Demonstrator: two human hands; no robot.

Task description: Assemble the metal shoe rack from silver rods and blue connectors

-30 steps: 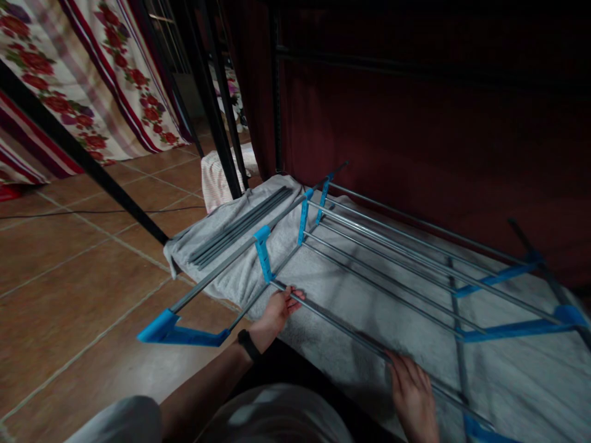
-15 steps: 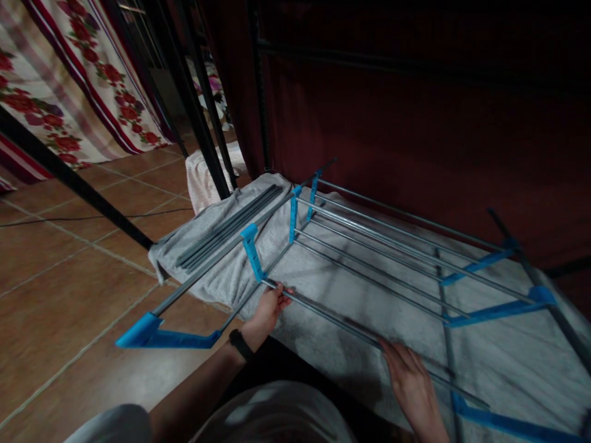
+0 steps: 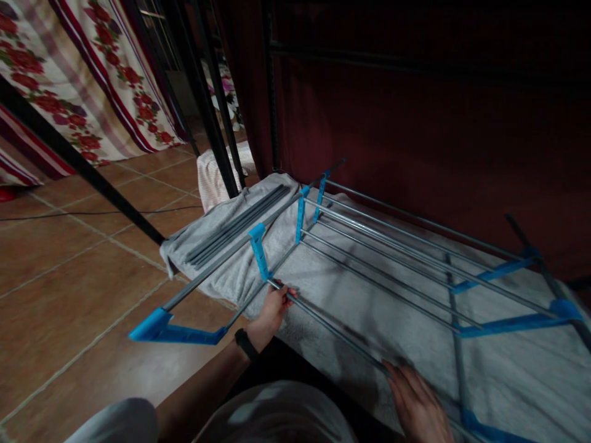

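Observation:
A partly built rack of grey metal tubes and blue plastic connectors lies across a grey blanket. My left hand is closed around the left end of the nearest metal tube, right beside a blue connector. Further along the same tube, my right hand rests over it with the fingers curled round; part of its grip is hidden. Several crossbars span the rack behind this tube. A larger blue corner piece juts out over the floor at the left, and another blue bracket is at the right.
Several loose grey tubes lie bundled on the grey blanket. Black metal posts stand behind, beside a dark red curtain. A thin cable runs over the tiled floor. A floral curtain hangs at the left.
The view has shifted slightly, so the rack appears a little further right. The near tube's right end has moved lower in view with my right hand. My left hand keeps its hold.

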